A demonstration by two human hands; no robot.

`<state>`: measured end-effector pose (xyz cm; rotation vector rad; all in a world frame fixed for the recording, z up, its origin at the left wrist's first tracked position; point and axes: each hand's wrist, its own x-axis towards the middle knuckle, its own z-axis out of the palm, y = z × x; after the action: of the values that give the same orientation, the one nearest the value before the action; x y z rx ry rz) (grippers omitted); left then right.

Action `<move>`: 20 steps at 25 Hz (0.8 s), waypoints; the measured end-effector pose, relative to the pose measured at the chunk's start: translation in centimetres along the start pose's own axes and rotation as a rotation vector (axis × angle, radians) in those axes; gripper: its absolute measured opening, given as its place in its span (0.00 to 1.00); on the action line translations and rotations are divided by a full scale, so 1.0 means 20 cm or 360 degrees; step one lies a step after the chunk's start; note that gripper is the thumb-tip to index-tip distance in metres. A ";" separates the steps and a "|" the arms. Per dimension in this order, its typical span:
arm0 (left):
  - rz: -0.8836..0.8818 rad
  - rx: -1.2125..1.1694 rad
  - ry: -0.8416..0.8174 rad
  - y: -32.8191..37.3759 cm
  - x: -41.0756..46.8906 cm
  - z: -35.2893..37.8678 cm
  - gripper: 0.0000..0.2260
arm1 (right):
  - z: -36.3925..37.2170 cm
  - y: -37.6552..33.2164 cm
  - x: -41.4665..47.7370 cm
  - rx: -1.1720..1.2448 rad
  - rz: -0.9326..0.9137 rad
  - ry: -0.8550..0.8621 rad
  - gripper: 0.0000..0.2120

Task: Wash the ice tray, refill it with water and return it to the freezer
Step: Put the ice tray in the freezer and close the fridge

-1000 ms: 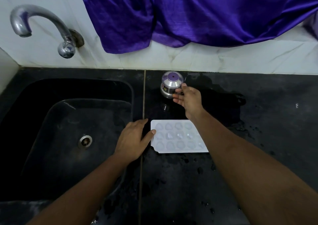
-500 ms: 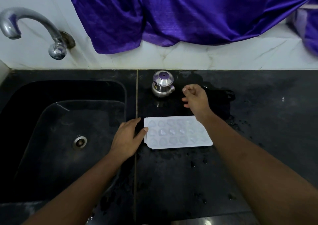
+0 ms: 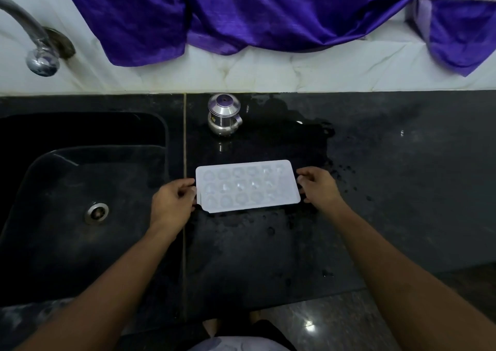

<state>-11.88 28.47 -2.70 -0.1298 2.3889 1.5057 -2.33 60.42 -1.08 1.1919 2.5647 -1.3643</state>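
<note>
A white ice tray [image 3: 247, 185] with several small moulded cells lies flat on the wet black counter, just right of the sink. Its cells glisten as if they hold water. My left hand [image 3: 173, 203] grips the tray's left short end, fingers curled at the edge. My right hand [image 3: 318, 185] holds the right short end the same way. A small steel pot [image 3: 224, 115] with a purple-tinted lid stands upright behind the tray, near the wall.
A black sink [image 3: 80, 189] with a steel drain [image 3: 96, 213] lies to the left, under a chrome tap [image 3: 35, 41]. Purple cloth [image 3: 255, 12] hangs over the white marble backsplash. A water puddle [image 3: 303, 138] and droplets cover the counter [image 3: 402, 176] around the tray.
My right hand left the steel pot and came down to the tray's right end. My left hand shifted from resting flat at the tray's left end to gripping it.
</note>
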 end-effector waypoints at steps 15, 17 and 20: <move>-0.0283 -0.0285 0.0312 -0.01 -0.28 0.07 0.11 | -0.05 -0.12 0.07 0.0207 -0.0301 -0.0462 0.10; -0.0326 -0.0383 0.0422 -0.02 -0.39 0.09 0.11 | -0.06 -0.17 0.08 0.0183 -0.0408 -0.0571 0.10; -0.0397 -0.0510 0.0579 -0.07 -0.55 0.10 0.10 | -0.04 -0.23 0.07 0.0138 -0.0565 -0.0725 0.11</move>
<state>-0.72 28.67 -1.30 -0.8051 2.2512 1.8521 -5.92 60.21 2.29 0.3656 2.4647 -1.5930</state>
